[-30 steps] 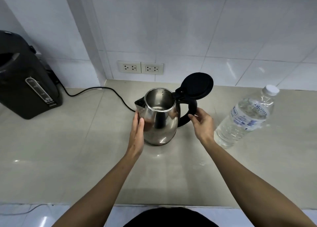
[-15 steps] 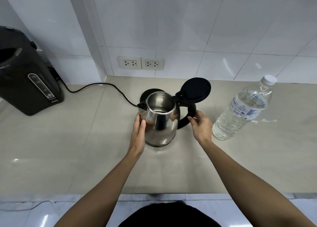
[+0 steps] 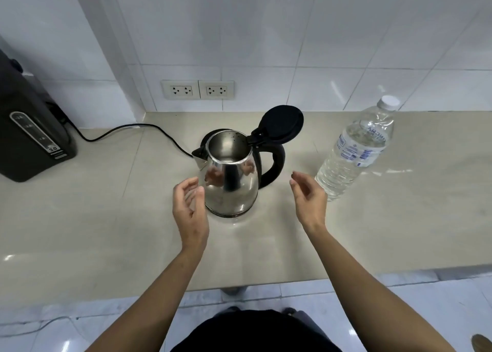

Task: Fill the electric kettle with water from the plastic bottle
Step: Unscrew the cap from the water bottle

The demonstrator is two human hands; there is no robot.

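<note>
Hands hovering empty either side of shiny steel electric kettle (image 3: 230, 181) at frame centre, black lid flipped up. Left hand (image 3: 189, 207) loosely open; right hand (image 3: 308, 196) likewise, sitting nearer capped clear plastic water bottle (image 3: 354, 149), standing upright just right of fingers.

Kitchen, domestic or pantry type — we list what shows it. Beige stone countertop (image 3: 106, 205) across the middle of the frame, backed by a glossy white tiled wall (image 3: 292, 32). Twin wall sockets (image 3: 197, 89) at upper centre. At centre we note a steel electric kettle (image 3: 231, 176), lid up; at far left a dark hot-water dispenser (image 3: 29, 136), its black cord (image 3: 127, 128) trailing along the counter. At right — a capped plastic bottle (image 3: 356, 149) of water.
</note>
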